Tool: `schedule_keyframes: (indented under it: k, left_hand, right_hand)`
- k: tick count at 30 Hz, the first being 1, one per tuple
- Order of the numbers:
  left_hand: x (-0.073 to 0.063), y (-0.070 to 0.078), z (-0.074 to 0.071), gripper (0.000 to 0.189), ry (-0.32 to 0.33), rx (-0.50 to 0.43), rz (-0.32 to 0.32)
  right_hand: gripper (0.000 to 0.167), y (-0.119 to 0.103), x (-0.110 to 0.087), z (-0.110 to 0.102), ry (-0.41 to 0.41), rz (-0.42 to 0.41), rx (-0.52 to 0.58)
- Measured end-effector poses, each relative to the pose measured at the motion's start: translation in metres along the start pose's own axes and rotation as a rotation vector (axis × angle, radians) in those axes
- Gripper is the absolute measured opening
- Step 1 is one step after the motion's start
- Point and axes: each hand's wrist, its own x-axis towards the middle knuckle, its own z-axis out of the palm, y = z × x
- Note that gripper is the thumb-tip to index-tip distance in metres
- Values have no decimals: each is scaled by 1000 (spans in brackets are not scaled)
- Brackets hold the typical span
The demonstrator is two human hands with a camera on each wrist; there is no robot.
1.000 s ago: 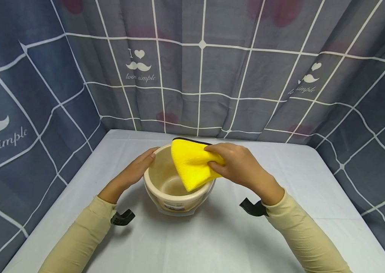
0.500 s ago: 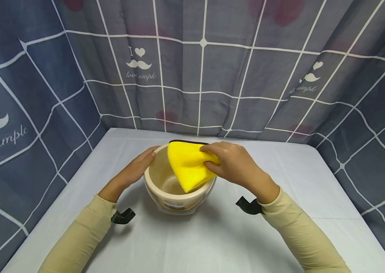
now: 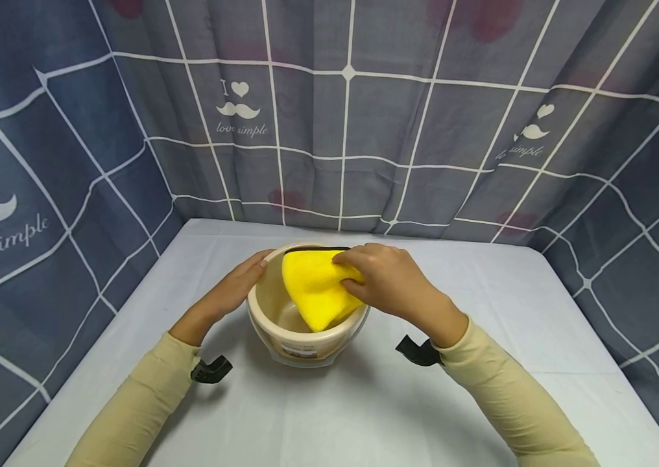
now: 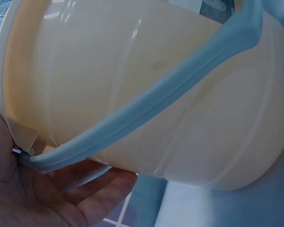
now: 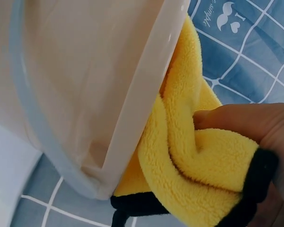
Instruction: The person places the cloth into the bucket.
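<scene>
A cream plastic bucket (image 3: 268, 305) stands upright on the table. Its pale handle (image 4: 146, 105) hangs down along the outer wall. My left hand (image 3: 230, 290) holds the bucket's left side, thumb at the rim and fingers against the outside, as the left wrist view also shows. In my right hand (image 3: 396, 283) is a yellow cloth (image 3: 314, 285) with dark edging (image 5: 139, 203), pinched between thumb and fingers. The cloth drapes over the right part of the bucket's mouth, its lower corner inside. It hides part of the bucket's interior.
The white tabletop (image 3: 318, 415) extends around the bucket on all sides. A grey-blue checked curtain (image 3: 318, 130) encloses the back and both sides. Black wrist mounts (image 3: 211, 370) stick out from both sleeves.
My right hand has shifted left and slightly down with the yellow cloth, whose corner reaches deeper into the bucket. The left hand and the bucket have stayed in place.
</scene>
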Motion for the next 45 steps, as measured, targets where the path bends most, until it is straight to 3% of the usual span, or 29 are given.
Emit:
schedule_keyframes:
  k: [25, 36, 45]
  left_hand:
    - [0, 0, 2, 52, 5, 24, -10]
    - [0, -3, 0, 51, 0, 2, 16]
    - [-1, -4, 0, 51, -3, -12, 38]
  right_hand:
    - [29, -15, 12, 14, -110, -1, -79]
    - [29, -18, 17, 23, -183, -13, -79]
    - [28, -19, 18, 24, -195, -18, -99]
